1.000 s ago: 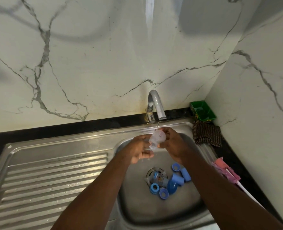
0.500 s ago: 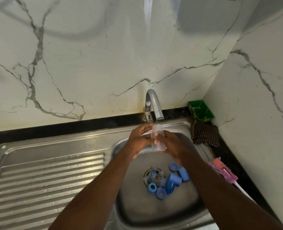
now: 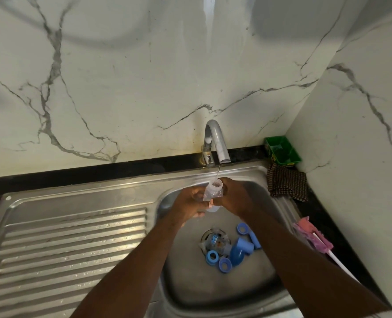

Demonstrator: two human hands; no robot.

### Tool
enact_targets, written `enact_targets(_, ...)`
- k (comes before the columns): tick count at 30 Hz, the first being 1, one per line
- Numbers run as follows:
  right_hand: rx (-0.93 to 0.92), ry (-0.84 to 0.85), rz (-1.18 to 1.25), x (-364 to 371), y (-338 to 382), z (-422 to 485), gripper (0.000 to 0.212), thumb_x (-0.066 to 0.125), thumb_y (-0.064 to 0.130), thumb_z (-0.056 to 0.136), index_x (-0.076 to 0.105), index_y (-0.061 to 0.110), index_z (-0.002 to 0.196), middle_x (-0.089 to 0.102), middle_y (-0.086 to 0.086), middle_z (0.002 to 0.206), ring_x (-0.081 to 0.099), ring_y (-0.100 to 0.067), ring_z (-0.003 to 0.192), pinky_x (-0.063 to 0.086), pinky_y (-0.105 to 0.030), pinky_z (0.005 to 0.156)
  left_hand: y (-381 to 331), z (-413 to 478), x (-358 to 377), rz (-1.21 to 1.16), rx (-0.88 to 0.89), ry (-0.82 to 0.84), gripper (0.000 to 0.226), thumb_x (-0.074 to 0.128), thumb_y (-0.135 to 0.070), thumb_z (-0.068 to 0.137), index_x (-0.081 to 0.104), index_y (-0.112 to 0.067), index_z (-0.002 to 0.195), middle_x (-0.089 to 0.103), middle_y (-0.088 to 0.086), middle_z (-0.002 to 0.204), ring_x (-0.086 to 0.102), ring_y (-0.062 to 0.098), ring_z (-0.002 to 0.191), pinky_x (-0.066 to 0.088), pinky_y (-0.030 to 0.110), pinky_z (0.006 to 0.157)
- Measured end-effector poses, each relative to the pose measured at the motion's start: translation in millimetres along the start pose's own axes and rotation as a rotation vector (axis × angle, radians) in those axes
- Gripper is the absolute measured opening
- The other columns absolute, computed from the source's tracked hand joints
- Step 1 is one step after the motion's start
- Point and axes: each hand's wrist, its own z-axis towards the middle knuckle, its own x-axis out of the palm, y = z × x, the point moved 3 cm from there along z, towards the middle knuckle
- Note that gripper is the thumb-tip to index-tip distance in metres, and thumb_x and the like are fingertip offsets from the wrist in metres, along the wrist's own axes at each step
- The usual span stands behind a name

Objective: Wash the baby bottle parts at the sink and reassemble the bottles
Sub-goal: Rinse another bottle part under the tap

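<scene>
Steel sink [image 3: 75, 228] — blue bottle parts [image 3: 237, 251] at drain [image 3: 204, 237]; cloth [image 3: 286, 183] on counter [image 3: 98, 171].

back wall [image 3: 144, 88]: white marble, grey veins | side wall [image 3: 355, 134]: same | countertop [image 3: 94, 172]: black

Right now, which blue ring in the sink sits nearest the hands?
The far blue ring, alone behind the blue caps; the two front rings lie side by side, farther off.

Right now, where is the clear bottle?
In the head view the clear bottle is centre frame, held between the left hand and right hand above the sink, mouth up under the tap.
</scene>
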Motion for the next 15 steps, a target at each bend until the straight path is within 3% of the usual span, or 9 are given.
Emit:
enact_targets(2, -0.038, -0.044, -0.016, 1.8, 0.2, -2.0, 0.039, 0.078, 0.012, 0.083, 0.060, 0.008, 0.118, 0.063, 0.000, 0.106, 0.060, -0.012, 0.096, 0.045, -0.009, 0.081, -2.8, 2.7, 1.0, 0.092, 0.050, -0.030, 0.048, 0.083, -0.007, 0.077, 0.067, -0.017, 0.122, 0.072, 0.004, 0.114, 0.069, 0.021, 0.101, 0.062, 0.042, 0.084)
enact_targets(3, -0.060, -0.077, -0.034, 0.0, 1.1, -0.6, 0.041, 0.078, 0.013, 0.084, 0.059, 0.007, 0.120, 0.061, 0.001, 0.106, 0.057, -0.009, 0.095, 0.040, -0.005, 0.076, -5.5, 3.0, 1.5, 0.124, 0.068, -0.040, 0.046, 0.083, -0.009, 0.078, 0.067, -0.017, 0.120, 0.073, 0.004, 0.111, 0.070, 0.020, 0.098, 0.062, 0.041, 0.083)
enact_targets(6, -0.104, -0.225, -0.063, -4.8, 7.0, 1.9, 0.043, 0.078, 0.021, 0.084, 0.059, 0.010, 0.122, 0.065, -0.003, 0.112, 0.057, -0.011, 0.098, 0.041, -0.016, 0.085, -13.5, 2.6, 2.4, 0.149, 0.099, -0.076, 0.038, 0.077, -0.009, 0.084, 0.066, -0.016, 0.120, 0.071, 0.001, 0.112, 0.067, 0.015, 0.097, 0.060, 0.037, 0.086)
enact_targets(9, -0.155, -0.461, -0.020, -5.2, 9.3, 0.8, 0.045, 0.077, 0.029, 0.085, 0.059, 0.015, 0.124, 0.066, 0.002, 0.113, 0.060, -0.008, 0.101, 0.048, -0.025, 0.091, -13.5, 4.9, -2.3, 0.057, 0.065, -0.144, 0.038, 0.067, -0.010, 0.092, 0.058, -0.019, 0.128, 0.064, 0.005, 0.124, 0.064, 0.023, 0.109, 0.056, 0.046, 0.095)
enact_targets(10, -0.162, -0.453, -0.037, -2.6, 8.7, -0.1, 0.046, 0.076, 0.031, 0.086, 0.057, 0.016, 0.125, 0.066, 0.002, 0.114, 0.061, -0.009, 0.102, 0.050, -0.026, 0.092, -11.9, 2.9, -4.9, 0.006, 0.032, -0.161, 0.039, 0.065, -0.010, 0.094, 0.056, -0.020, 0.131, 0.062, 0.007, 0.129, 0.063, 0.026, 0.113, 0.055, 0.048, 0.096)
enact_targets(13, -0.033, -0.191, -0.123, 9.4, -0.2, -0.6, 0.047, 0.074, 0.030, 0.087, 0.054, 0.015, 0.127, 0.065, -0.004, 0.118, 0.061, -0.014, 0.103, 0.050, -0.031, 0.093, -1.9, -4.2, -11.3, -0.016, 0.005, -0.214, 0.042, 0.059, -0.005, 0.097, 0.053, -0.014, 0.137, 0.059, 0.008, 0.134, 0.060, 0.028, 0.119, 0.052, 0.049, 0.100)
enact_targets(15, -0.057, -0.305, -0.084, 7.8, -2.6, -3.1, 0.048, 0.074, 0.032, 0.087, 0.054, 0.015, 0.127, 0.063, 0.003, 0.116, 0.058, -0.010, 0.101, 0.047, -0.026, 0.091, 3.3, -6.9, -14.4, -0.008, 0.015, -0.225, 0.045, 0.058, -0.002, 0.096, 0.051, -0.012, 0.140, 0.059, 0.008, 0.135, 0.059, 0.029, 0.120, 0.052, 0.049, 0.100)
